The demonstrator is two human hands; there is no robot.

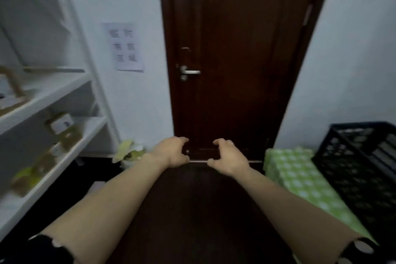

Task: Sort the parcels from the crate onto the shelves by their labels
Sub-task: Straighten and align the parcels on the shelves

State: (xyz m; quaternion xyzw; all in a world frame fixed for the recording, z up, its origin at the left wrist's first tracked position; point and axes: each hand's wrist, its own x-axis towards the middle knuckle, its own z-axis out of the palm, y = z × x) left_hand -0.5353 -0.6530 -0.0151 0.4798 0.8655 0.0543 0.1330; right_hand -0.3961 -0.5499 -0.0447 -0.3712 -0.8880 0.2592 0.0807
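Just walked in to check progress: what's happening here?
A person faces a dark door, both arms out. The left hand and right hand hold nothing, fingers half curled. Parcels sit on the white shelves to the left; the black crate is on the right, by a green checked cloth. Labels are too blurred to read.

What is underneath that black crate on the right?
The black crate stands on a green-and-white checked cloth. Whatever the cloth is draped over is covered, so the support beneath cannot be seen.
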